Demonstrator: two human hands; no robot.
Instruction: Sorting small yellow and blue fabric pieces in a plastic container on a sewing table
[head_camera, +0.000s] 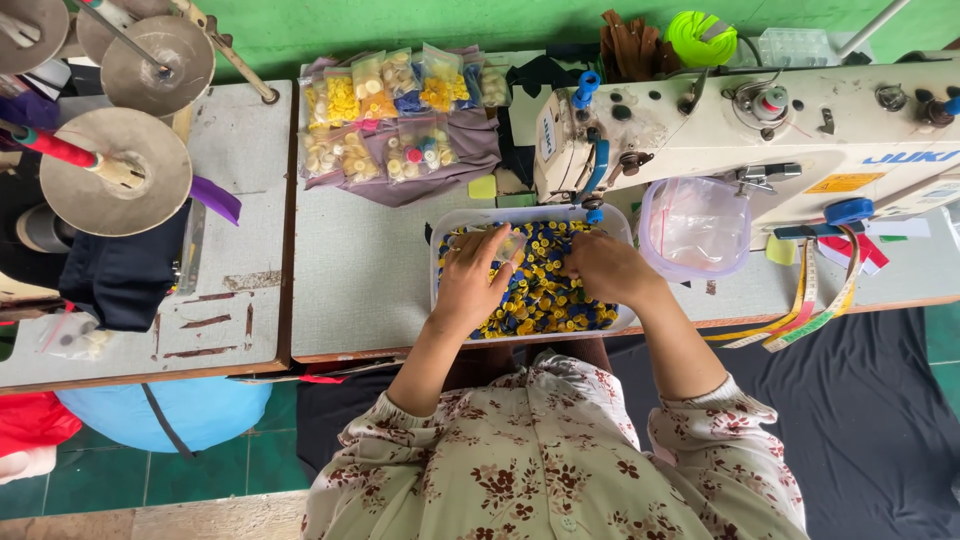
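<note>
Two hands work inside the tray (436, 290) of buttons (545, 290): left hand (470, 280) pinches a small clear bag (508, 243); right hand (607, 266) lies spread directly opposite, equally near.

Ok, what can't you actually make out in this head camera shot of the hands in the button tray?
- Fingertips of the left hand and right hand, head view: buried among the buttons, so any grip is unclear.
- Single buttons: too small to tell apart.
- Small bags at the back: contents too small.
- Sewing machine: cut off by the right edge.
</note>
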